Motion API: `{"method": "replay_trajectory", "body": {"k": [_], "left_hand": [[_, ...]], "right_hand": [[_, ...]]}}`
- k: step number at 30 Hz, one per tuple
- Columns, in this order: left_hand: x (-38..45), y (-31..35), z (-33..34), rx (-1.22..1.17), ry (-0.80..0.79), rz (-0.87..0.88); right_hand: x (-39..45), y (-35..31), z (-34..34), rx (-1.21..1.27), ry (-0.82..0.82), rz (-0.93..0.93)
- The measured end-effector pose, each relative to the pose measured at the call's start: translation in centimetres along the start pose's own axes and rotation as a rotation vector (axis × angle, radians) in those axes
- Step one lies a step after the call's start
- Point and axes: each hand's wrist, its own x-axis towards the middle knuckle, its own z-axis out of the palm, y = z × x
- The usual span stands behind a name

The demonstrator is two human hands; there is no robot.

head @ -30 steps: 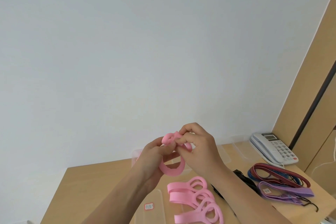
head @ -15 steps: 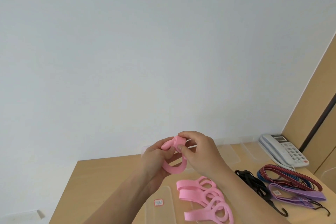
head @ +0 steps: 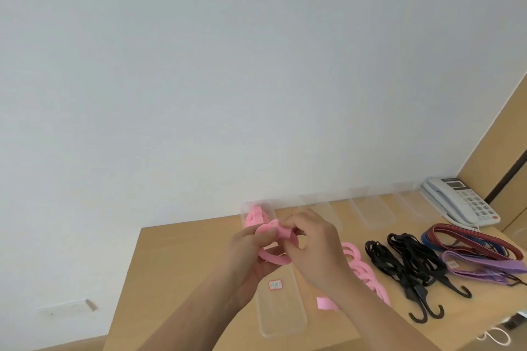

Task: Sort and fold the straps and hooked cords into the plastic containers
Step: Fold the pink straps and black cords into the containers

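Wooden surface (head: 176, 271) against pale wall, boxes (head: 370, 208) lined along back for sorting. Both hands raised over it: left hand (head: 248, 253) grips pink strap (head: 278, 232) loop, right hand (head: 310, 248) pinches fold tight, likely to fit pink-filled box (head: 258, 212) behind. Black cords (head: 410, 262) wait right

White desk phone (head: 462, 201) at far right of wooden table (head: 182, 271); white wall (head: 228, 65) behind; wood panel (head: 502, 145) right.

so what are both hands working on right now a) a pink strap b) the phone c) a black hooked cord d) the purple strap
a: the left hand and right hand both pinch a folded pink strap above the table, while the black hooked cords lie untouched.
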Motion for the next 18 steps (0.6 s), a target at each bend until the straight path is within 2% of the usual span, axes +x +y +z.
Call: {"method": "replay_trajectory", "body": {"k": [3, 6, 10, 18], "left_hand": [[0.8, -1.4, -1.0, -0.068, 0.102, -0.047], [2.0, -2.1, -1.8, -0.062, 0.111, -0.085], [4.4, -2.3, -3.0, -0.096, 0.199, -0.144], [9.6, -3.7, -5.0, -0.142, 0.365, -0.241]], "right_hand": [[-0.6, 0.6, 0.8, -0.021, -0.013, 0.008], [-0.7, 1.7, 1.7, -0.047, -0.075, 0.01], [-0.4, 3.4, 3.4, 0.023, -0.153, 0.044], [1.2, 8.1, 6.9, 0.068, -0.414, 0.177]]}}
